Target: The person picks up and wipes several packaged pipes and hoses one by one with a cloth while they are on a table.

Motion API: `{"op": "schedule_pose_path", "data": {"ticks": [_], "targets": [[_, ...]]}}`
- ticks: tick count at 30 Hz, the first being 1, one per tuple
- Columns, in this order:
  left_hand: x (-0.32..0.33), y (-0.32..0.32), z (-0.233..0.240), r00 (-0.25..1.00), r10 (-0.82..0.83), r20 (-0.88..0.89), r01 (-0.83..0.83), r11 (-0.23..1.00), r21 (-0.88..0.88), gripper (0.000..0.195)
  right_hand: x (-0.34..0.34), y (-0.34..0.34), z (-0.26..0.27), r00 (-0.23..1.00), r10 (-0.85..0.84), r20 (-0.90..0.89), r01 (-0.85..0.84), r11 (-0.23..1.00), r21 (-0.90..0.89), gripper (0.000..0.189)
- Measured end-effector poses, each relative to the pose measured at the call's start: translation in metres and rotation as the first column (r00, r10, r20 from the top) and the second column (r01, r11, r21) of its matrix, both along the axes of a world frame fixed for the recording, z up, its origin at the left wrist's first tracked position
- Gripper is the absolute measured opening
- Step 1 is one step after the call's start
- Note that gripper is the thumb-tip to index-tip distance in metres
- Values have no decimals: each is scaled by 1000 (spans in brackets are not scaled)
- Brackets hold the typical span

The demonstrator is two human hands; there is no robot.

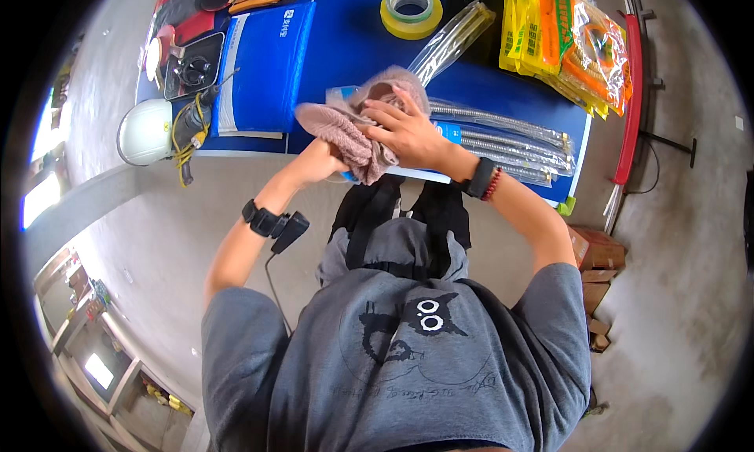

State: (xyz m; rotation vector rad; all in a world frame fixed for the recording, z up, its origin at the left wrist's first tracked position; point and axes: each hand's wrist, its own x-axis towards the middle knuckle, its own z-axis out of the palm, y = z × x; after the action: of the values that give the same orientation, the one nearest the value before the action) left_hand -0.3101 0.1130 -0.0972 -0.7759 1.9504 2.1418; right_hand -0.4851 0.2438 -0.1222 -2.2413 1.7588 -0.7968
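A brownish-pink terry cloth (pixel 339 128) is bunched between my two hands over the front edge of the blue table (pixel 347 16). My left hand (pixel 315 160) grips its lower left side, partly hidden by the folds. Fingers spread, my right hand (pixel 412 134) presses the cloth from above. Bits of clear and blue plastic show at the cloth's edges; what they belong to is hidden. To the right of my right hand lie several braided metal hoses (pixel 506 141) in clear sleeves. Another clear plastic package (pixel 453 42) slants away behind the cloth.
Stacked tape rolls (pixel 412 31) and yellow-orange packets (pixel 548 45) lie farther back. At left are a blue padded envelope (pixel 265 69), a black tray (pixel 194 69), a power tool (pixel 191 125) with yellow cord, and a white hard hat (pixel 144 131). Cardboard boxes (pixel 598 252) stand on the floor.
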Motion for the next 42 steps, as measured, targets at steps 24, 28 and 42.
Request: {"op": "schedule_pose_path", "data": {"ticks": [24,28,42], "targets": [[53,-74,64,914,47,403,403,14,-915,85,-86,11,-59,939,-279,-201,270,960,-69,47],[-2,-18,29,953,-169,251,274,128,-953,94,-77,20,-32,942,-311,-128,308,950,-43,51],[-8,-64,13,929,-358,92,143,119,-982,24,-135,136,-32,757,-593,-275,624,781,34,62]]}}
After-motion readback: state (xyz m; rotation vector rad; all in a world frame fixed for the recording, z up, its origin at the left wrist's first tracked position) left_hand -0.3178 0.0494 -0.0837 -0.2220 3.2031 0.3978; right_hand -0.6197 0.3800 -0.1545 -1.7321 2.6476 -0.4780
